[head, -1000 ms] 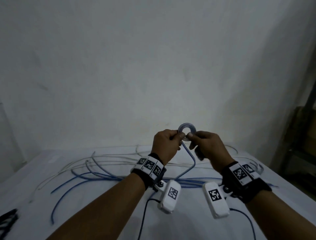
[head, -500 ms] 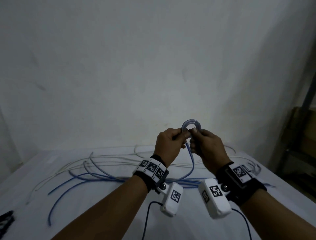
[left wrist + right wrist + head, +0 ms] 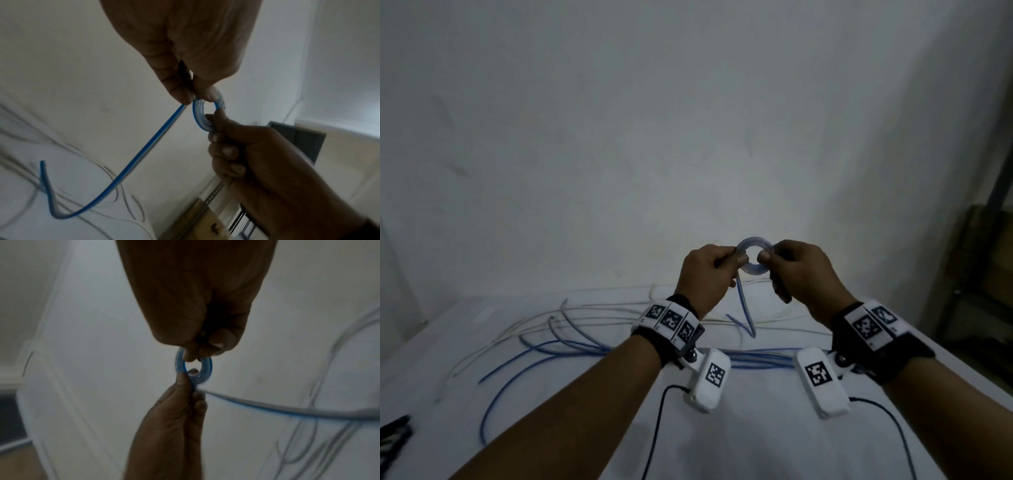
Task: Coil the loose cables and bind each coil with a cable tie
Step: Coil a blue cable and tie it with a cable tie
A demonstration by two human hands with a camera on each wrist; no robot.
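Left hand [image 3: 707,274] and right hand [image 3: 803,274] both pinch a small upright blue cable coil [image 3: 754,255], opening facing the wearer; its tail hangs down to the table [image 3: 722,445].

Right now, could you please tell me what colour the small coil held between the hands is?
The coil is blue with a clear or pale stripe, clearest in the left wrist view.

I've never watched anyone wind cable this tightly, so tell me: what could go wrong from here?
The blue coil is small and held only by fingertip pinches of the left hand and right hand; if either grip slips it may spring open. No tie binds it yet. The loose tail hangs down toward the other cables on the table and might snag them.
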